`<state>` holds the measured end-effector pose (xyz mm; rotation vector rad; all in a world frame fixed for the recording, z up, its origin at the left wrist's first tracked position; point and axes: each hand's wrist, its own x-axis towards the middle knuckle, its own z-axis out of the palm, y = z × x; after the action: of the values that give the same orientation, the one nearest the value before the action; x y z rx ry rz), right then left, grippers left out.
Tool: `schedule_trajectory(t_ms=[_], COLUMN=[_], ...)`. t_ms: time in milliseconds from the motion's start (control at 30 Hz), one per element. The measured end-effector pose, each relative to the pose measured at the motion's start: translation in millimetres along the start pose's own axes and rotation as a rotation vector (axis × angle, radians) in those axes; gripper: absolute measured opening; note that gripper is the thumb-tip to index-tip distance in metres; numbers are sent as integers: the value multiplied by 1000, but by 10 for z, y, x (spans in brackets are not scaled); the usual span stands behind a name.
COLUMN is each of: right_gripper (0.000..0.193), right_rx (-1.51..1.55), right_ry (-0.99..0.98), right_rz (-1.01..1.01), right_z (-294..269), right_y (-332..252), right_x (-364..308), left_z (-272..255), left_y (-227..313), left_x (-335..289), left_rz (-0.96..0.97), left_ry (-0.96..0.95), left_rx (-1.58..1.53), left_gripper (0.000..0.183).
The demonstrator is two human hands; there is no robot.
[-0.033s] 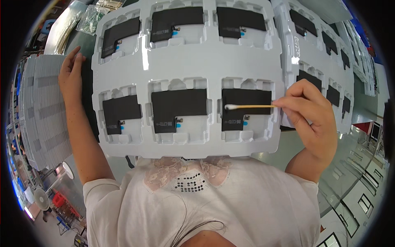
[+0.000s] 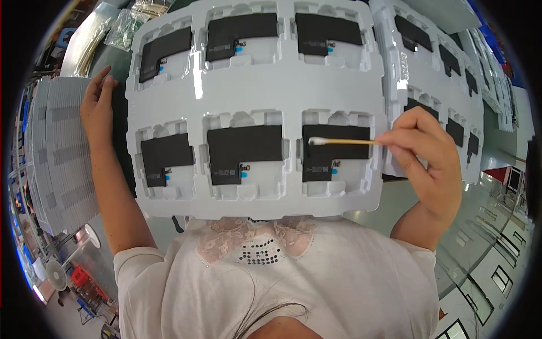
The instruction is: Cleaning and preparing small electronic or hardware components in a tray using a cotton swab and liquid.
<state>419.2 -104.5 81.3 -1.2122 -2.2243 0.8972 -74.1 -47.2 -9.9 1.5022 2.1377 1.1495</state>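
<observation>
My right hand (image 2: 429,148) pinches a cotton swab (image 2: 350,142) with a wooden stick by its end. The white tip lies over the upper left of a flat black L-shaped battery (image 2: 319,161); whether it touches, I cannot tell. This battery sits in the front right pocket of a white plastic tray (image 2: 243,93). Several like it fill the other pockets, among them the front middle battery (image 2: 223,158), each with a small connector and a blue tab. My left hand (image 2: 99,107) is empty beside the tray's left edge, its fingers stretched out and apart.
A second tray (image 2: 398,85) of black batteries adjoins on the right. At the left stands a tall stack of white trays (image 2: 62,147). Bags of swabs (image 2: 93,42) and a clear bag with green contents (image 2: 127,28) lie at the back left.
The swab's tip has shifted slightly away from me across the battery, with my right hand still pinching the stick. My left hand stays beside the tray.
</observation>
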Motion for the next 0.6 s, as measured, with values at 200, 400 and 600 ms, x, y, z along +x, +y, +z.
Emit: schedule_trajectory(t_ms=[200, 400, 600], right_gripper=[10, 8, 9], right_rx=[139, 36, 28], right_ry=[271, 200, 134], right_rz=[80, 148, 265], right_z=[-108, -135, -122], right_y=[177, 177, 139], right_x=[187, 465, 614], left_z=[-32, -6, 18], left_y=[-17, -2, 34], left_x=[-28, -47, -72], left_rz=[19, 9, 4], left_ry=[9, -1, -7], left_rx=[15, -34, -18], left_gripper=[31, 31, 30])
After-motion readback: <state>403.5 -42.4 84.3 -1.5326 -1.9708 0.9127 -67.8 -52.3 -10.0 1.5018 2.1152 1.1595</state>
